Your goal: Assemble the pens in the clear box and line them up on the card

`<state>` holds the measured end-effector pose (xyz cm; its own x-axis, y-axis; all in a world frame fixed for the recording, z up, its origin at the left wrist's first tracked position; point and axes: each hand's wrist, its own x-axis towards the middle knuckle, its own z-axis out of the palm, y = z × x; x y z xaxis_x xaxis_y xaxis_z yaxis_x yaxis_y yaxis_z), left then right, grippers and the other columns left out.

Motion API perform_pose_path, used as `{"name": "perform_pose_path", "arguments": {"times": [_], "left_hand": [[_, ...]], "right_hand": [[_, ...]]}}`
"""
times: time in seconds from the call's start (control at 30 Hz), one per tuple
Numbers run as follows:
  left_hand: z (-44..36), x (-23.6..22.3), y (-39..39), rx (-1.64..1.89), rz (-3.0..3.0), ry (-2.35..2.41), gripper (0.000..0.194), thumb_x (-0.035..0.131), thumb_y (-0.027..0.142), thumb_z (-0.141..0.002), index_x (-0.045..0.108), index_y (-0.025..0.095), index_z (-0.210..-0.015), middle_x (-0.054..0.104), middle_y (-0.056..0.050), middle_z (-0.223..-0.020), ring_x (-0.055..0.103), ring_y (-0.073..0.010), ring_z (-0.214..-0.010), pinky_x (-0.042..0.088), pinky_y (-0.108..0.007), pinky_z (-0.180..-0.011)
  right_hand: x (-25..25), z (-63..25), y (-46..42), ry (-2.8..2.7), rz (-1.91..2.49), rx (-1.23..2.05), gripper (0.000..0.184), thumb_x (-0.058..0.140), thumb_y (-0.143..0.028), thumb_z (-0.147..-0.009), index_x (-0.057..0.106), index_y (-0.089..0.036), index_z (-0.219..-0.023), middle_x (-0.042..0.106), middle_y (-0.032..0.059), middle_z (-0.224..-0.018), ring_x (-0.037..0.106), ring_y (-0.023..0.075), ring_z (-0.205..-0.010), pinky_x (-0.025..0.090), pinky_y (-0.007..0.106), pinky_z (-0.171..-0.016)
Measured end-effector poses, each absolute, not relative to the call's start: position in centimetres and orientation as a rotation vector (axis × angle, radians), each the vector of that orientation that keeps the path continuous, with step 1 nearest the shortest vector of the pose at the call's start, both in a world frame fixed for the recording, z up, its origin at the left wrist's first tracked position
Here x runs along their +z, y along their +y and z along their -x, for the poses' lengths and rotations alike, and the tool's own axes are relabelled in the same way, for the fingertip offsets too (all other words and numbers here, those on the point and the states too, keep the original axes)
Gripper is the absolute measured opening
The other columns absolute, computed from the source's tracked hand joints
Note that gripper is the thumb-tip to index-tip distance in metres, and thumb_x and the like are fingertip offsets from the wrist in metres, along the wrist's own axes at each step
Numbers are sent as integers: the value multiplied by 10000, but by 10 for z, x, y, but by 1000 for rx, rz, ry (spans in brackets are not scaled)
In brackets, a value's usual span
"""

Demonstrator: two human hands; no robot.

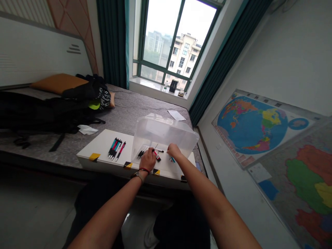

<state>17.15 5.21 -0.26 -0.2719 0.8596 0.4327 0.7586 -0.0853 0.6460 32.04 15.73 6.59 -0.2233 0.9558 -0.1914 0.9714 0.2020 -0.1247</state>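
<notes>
My left hand (148, 159), with a bracelet and a watch at the wrist, is closed around a slim pen part, whose thin dark tip (156, 146) sticks up past the fingers. Beside those fingers is a red and black pen piece (157, 156). My right hand (173, 150) is closed a little farther right; what its fingers hold, if anything, is hidden. Below it, a small blue piece (172, 159) shows by the wrist. Several black pen parts (140, 154) lie left of my left hand. Both hands work in front of a clear plastic bin (166, 133) lying on its side.
Several assembled pens (114, 148), red and teal, lie in a row on the white board (100, 145) at left. Crumpled tissue (87, 129), a black bag (46, 110) and an orange pillow (59, 83) are on the mattress (124, 100). White paper (176, 115) lies behind the bin.
</notes>
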Motion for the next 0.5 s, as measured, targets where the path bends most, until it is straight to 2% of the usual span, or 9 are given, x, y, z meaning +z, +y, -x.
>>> {"name": "perform_pose_path", "arguments": {"times": [0.27,0.5], "left_hand": [[-171,-2,49,1252,-1840,2033,201,383,159,-856,514,198,-1003,570,-69,-836,561,-234,-827,422,-330,-758],[-169,0,48,1262,-1851,2011,172,408,129,-825,503,206,-946,562,-63,-828,559,-233,-841,422,-329,-767]], "right_hand": [[57,-325,162,2246,-1943,-266,336,665,-95,-744,686,-80,-1080,677,236,-1076,673,281,-992,531,281,-763],[50,-327,168,2229,-1877,-272,323,781,-101,-616,738,-86,-935,719,218,-932,693,297,-943,541,254,-737]]}}
